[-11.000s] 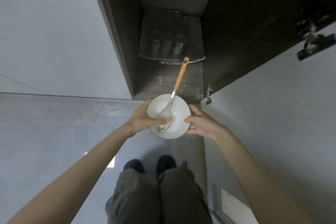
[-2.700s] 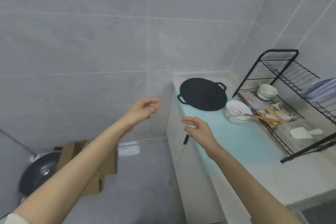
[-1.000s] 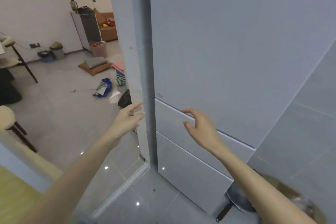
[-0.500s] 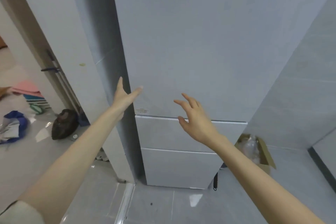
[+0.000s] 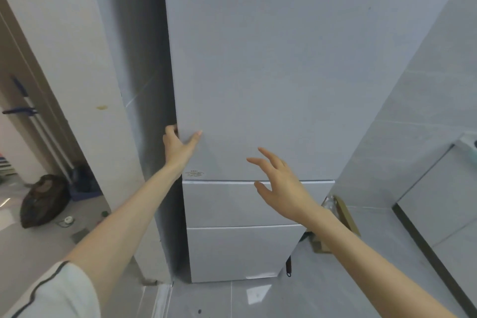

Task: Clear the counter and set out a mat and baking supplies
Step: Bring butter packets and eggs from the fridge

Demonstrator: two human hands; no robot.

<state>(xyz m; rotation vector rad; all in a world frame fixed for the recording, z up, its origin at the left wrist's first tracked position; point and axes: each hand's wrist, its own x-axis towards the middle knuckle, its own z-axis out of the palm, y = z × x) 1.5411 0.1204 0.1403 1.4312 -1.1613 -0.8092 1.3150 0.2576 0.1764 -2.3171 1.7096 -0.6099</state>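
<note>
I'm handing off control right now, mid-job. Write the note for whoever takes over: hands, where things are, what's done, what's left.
Left hand: grips the left edge of the upper fridge door; the door is shut.
Right hand: open, fingers spread, in front of the door, holding nothing.
Things: no mat or baking supplies clearly in view. Only a corner of the counter shows at far right, with something pale green on it.
Done: cannot be judged from this view.
Left: probably pull the door open, take out what is needed, carry it to the counter.

bag (image 5: 41, 199) left of fridge (image 5: 258, 72), box (image 5: 347, 217) right
</note>
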